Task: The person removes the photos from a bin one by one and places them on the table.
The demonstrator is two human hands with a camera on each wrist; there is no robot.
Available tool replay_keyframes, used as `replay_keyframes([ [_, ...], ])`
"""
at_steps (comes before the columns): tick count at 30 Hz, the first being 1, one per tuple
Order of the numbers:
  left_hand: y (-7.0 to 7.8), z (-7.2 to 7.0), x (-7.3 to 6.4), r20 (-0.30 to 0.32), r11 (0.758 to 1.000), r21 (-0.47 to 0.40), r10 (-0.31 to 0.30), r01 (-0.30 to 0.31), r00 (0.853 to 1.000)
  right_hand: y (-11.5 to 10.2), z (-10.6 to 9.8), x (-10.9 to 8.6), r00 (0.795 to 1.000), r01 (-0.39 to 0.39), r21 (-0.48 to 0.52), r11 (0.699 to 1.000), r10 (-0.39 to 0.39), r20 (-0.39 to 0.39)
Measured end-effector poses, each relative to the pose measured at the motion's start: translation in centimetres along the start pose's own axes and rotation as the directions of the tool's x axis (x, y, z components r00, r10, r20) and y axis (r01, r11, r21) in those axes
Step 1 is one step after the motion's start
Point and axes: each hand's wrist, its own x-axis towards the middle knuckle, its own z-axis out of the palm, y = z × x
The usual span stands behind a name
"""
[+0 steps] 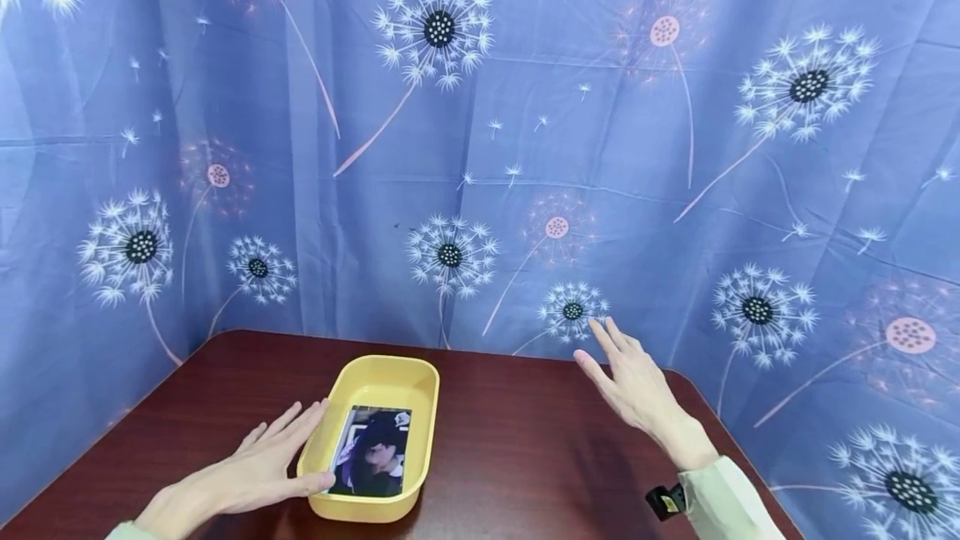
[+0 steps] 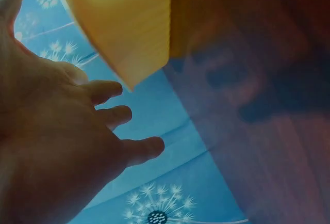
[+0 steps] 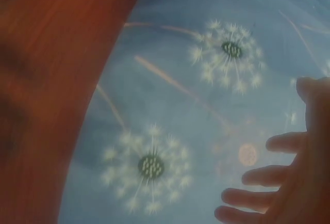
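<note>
A yellow rectangular basin (image 1: 429, 440) with rounded corners stands on the table, left of centre in the head view. Flat inside it lies a glossy picture (image 1: 371, 457) of a dark-haired figure; whether it is a print or a cover I cannot tell. My left hand (image 1: 247, 469) is at the basin's left rim with fingers spread, the thumb tip over the near left edge. Whether it touches the rim is unclear. In the left wrist view the basin's wall (image 2: 124, 22) is beyond the fingers. My right hand (image 1: 633, 377) hovers above the table's right side, fingers extended, holding nothing.
The dark reddish wooden table (image 1: 510, 457) has rounded far corners. A blue curtain (image 1: 525, 148) with dandelion prints hangs behind it and along both sides. A small black device (image 1: 666, 502) sits at the right wrist, by the pale sleeve (image 1: 723, 498).
</note>
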Motion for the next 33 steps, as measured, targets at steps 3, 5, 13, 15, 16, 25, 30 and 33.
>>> replay_keyframes([
  [3,-0.3,0.4,-0.1,0.022,1.0,-0.013,-0.001,0.002,1.0,-1.1,0.3,0.8,1.0,0.019,0.038,0.999,-0.019,0.02],
  [5,-0.4,0.6,-0.2,0.051,0.999,-0.034,-0.014,0.016,0.999,-1.8,0.6,1.4,0.999,0.032,0.06,0.998,-0.034,0.032],
  [13,-1.1,1.0,-0.4,0.102,0.993,-0.089,-0.064,0.073,0.993,-5.1,2.6,4.8,0.986,0.1,0.291,0.951,-0.133,0.097],
  [15,-1.0,1.2,-0.3,0.112,0.991,-0.103,-0.076,0.088,0.991,-6.1,3.4,5.8,0.981,0.103,0.368,0.924,-0.155,0.115],
  [16,-1.0,1.2,-0.2,0.123,0.988,-0.115,-0.085,0.099,0.989,-6.6,3.9,6.3,0.979,0.106,0.392,0.914,-0.165,0.122],
  [25,-0.5,1.6,-0.1,0.171,0.973,-0.167,-0.128,0.157,0.977,-12.3,8.7,9.9,0.928,0.232,0.497,0.836,-0.344,0.146],
  [30,-0.3,1.5,-0.1,0.161,0.972,-0.169,-0.135,0.163,0.978,-15.0,11.1,11.1,0.882,0.263,0.539,0.801,-0.426,0.203],
  [33,-0.3,1.6,-0.1,0.154,0.974,-0.158,-0.138,0.163,0.978,-16.3,12.6,11.7,0.871,0.232,0.568,0.79,-0.429,0.241],
])
